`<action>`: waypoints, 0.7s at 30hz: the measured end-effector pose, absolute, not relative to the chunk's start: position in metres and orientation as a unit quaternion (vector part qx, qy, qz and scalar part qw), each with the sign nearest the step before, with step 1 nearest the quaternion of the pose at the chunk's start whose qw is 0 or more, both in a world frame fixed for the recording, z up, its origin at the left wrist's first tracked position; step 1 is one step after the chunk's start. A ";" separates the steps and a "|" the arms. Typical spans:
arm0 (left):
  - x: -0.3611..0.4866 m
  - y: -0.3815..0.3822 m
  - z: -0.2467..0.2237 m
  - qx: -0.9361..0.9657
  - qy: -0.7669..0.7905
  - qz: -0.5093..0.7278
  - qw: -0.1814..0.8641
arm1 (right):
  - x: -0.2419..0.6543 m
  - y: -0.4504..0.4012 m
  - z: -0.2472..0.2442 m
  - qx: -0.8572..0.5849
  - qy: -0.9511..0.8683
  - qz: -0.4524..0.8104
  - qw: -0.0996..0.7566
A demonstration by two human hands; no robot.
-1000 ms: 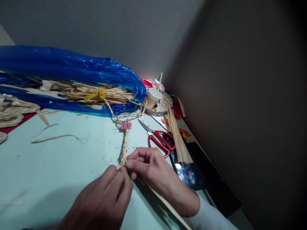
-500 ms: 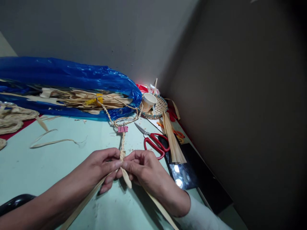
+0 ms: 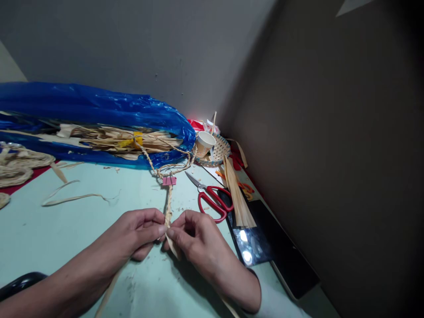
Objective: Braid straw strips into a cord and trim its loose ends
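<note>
A pale braid of flat plant-fibre strips (image 3: 168,204) runs down from a pink binder clip (image 3: 169,180) on the table. My left hand (image 3: 142,234) pinches the braid's lower end from the left, thumb against the fingers. From the right, my right hand (image 3: 194,236) pinches the same spot, its thumb tip close to the left thumb. A short strip end (image 3: 172,247) points down between the hands. One long loose strip (image 3: 111,287) trails below my left forearm, and another shows under my right wrist. Fingertips partly hide the crossing of the strips.
Red-handled scissors (image 3: 215,201) lie open right of the braid, beside a fan of dry strips (image 3: 240,198) and a dark shiny flat object (image 3: 253,245). Behind are a blue plastic bag (image 3: 99,104) of strips, a paper cup (image 3: 204,143) and a woven basket (image 3: 221,150). Coiled braid (image 3: 23,161) lies left.
The fingers of both hands have shifted slightly at the braid's end, and my left fingers are curled in more. The short strip end is now more covered by my right hand.
</note>
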State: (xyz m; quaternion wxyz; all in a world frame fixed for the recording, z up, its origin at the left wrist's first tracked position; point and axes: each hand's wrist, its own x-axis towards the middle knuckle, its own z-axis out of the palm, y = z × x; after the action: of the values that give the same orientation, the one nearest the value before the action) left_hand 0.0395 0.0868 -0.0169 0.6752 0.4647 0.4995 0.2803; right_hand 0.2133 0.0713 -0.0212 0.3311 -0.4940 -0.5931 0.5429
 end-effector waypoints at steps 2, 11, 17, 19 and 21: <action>0.039 0.086 -0.017 0.460 0.508 0.279 0.673 | 0.214 0.072 -0.018 -0.514 -0.606 0.520 0.314; 0.042 0.085 -0.024 0.459 0.549 0.283 0.639 | 0.216 0.064 -0.003 -0.566 -0.696 0.372 0.241; 0.040 0.087 -0.037 0.467 0.548 0.297 0.627 | 0.224 0.069 0.006 -0.554 -0.758 0.273 0.211; 0.040 0.086 -0.042 0.473 0.539 0.305 0.627 | 0.238 0.079 0.015 -0.591 -0.758 0.173 0.218; 0.040 0.085 -0.044 0.478 0.532 0.313 0.625 | 0.257 0.091 0.024 -0.647 -0.721 0.091 0.232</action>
State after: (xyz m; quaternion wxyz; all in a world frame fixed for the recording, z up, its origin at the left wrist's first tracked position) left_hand 0.0395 0.0852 -0.0442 0.6249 0.4782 0.5316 0.3134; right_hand 0.2574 0.0912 0.0242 0.2321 -0.6466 -0.7210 0.0906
